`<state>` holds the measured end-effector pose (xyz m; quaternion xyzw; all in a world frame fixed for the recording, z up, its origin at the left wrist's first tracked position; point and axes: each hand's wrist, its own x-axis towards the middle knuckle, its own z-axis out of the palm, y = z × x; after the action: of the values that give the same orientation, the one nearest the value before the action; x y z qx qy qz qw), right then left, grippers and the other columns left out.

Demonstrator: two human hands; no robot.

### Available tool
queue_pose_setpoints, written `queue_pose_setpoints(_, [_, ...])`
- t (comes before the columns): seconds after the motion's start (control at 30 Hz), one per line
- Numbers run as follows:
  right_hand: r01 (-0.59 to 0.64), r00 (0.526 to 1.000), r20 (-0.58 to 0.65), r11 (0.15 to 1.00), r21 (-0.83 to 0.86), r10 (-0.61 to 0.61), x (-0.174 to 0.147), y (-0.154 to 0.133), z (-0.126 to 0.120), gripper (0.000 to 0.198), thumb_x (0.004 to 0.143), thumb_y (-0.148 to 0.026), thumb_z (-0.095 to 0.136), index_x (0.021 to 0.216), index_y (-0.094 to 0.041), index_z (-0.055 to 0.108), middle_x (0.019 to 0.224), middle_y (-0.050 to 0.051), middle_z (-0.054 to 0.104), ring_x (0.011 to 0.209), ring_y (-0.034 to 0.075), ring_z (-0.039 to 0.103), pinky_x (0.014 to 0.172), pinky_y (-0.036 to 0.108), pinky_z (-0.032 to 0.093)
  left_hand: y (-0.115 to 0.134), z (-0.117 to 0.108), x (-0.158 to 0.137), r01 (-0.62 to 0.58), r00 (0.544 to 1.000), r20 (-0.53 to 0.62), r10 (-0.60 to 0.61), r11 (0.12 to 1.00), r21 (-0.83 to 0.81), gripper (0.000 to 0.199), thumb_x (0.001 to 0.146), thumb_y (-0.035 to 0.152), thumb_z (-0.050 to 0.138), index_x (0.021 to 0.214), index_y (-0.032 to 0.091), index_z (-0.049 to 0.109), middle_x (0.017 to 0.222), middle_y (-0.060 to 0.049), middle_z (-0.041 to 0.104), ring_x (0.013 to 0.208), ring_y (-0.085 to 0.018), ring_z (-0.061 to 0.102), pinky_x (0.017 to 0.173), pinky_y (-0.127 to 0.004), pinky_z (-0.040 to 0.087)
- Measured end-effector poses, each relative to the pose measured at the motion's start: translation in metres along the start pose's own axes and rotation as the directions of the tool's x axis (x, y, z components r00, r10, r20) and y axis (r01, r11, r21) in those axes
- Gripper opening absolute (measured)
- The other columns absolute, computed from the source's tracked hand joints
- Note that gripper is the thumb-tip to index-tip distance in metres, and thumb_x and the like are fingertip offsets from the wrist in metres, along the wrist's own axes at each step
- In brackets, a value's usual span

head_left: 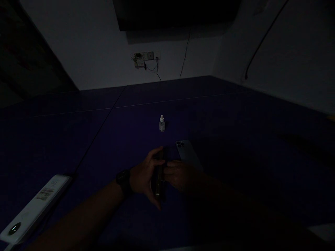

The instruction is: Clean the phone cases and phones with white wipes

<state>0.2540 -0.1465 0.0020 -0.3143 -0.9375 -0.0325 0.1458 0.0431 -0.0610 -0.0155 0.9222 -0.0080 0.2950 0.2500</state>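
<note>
In the dim light my left hand (145,174), a dark watch on its wrist, grips a thin flat object that looks like a phone (158,177). The phone stands on its long side, and its narrow edge faces up with a faint metallic shine. My right hand (179,174) is closed against the phone's right side; a small thin glint shows at its fingers, too dark to name. Partly behind the right hand lies a second phone (188,153), back up, its cameras at the far end. Farther off, a small dropper bottle (162,124) with a white top stands upright.
A white power strip (36,209) with a lit round part lies at the left on the dark blue table (125,139). A dark cable runs from it toward the wall. Sockets with wires (145,58) sit on the wall under a dark screen (178,14).
</note>
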Motion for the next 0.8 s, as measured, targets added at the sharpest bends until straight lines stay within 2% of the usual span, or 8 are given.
queue_pose_setpoints(0.2, [0.027,0.999,-0.032,0.999,0.04,-0.026,-0.003,-0.004,-0.004,0.014,0.097,-0.015,0.055,0.095,-0.018,0.069,0.09,0.003,0.069,0.081,0.019,0.055,0.073,0.033,0.041,-0.001,0.001,0.0,-0.001,1.0,-0.003,0.001,1.0,0.007,0.144,0.032,0.083,0.083,0.15,0.035,0.018,0.152,-0.018,0.022,0.143,-0.05,0.023,0.106,-0.072,0.036])
queue_pose_setpoints(0.3, [0.037,0.998,-0.044,0.999,0.029,-0.036,-0.003,-0.01,0.0,0.014,0.099,-0.017,0.054,0.095,-0.019,0.068,0.089,0.003,0.068,0.082,0.019,0.055,0.07,0.033,0.039,0.0,0.001,0.0,-0.012,1.0,0.009,0.011,1.0,0.026,0.144,0.031,0.083,0.084,0.15,0.035,0.017,0.146,-0.017,0.032,0.142,-0.05,0.024,0.108,-0.074,0.032])
queue_pose_setpoints(0.5, [0.033,0.999,-0.043,0.999,0.012,-0.032,-0.001,-0.023,0.01,0.011,0.1,-0.023,0.058,0.1,-0.021,0.069,0.096,0.001,0.071,0.088,0.019,0.056,0.07,0.034,0.039,-0.002,0.001,0.001,-0.025,1.0,0.012,0.024,0.998,0.051,0.143,0.033,0.082,0.084,0.15,0.034,0.017,0.141,-0.016,0.038,0.142,-0.05,0.024,0.109,-0.076,0.026])
queue_pose_setpoints(0.63, [0.015,0.999,-0.039,1.0,0.001,-0.015,-0.001,-0.018,0.009,0.011,0.1,-0.022,0.058,0.098,-0.022,0.069,0.092,0.001,0.07,0.087,0.019,0.055,0.071,0.033,0.038,-0.001,0.0,0.001,-0.004,1.0,0.002,0.004,1.0,0.018,0.142,0.033,0.083,0.083,0.15,0.034,0.019,0.141,-0.016,0.037,0.143,-0.049,0.022,0.108,-0.075,0.029])
queue_pose_setpoints(0.8, [-0.012,1.0,-0.023,0.999,-0.03,0.011,-0.001,-0.015,0.009,0.013,0.1,-0.024,0.057,0.097,-0.02,0.069,0.087,0.002,0.068,0.085,0.019,0.053,0.071,0.033,0.037,-0.001,0.0,0.001,-0.024,1.0,0.017,0.023,1.0,0.01,0.141,0.035,0.082,0.084,0.15,0.034,0.019,0.137,-0.015,0.042,0.141,-0.047,0.027,0.111,-0.075,0.024])
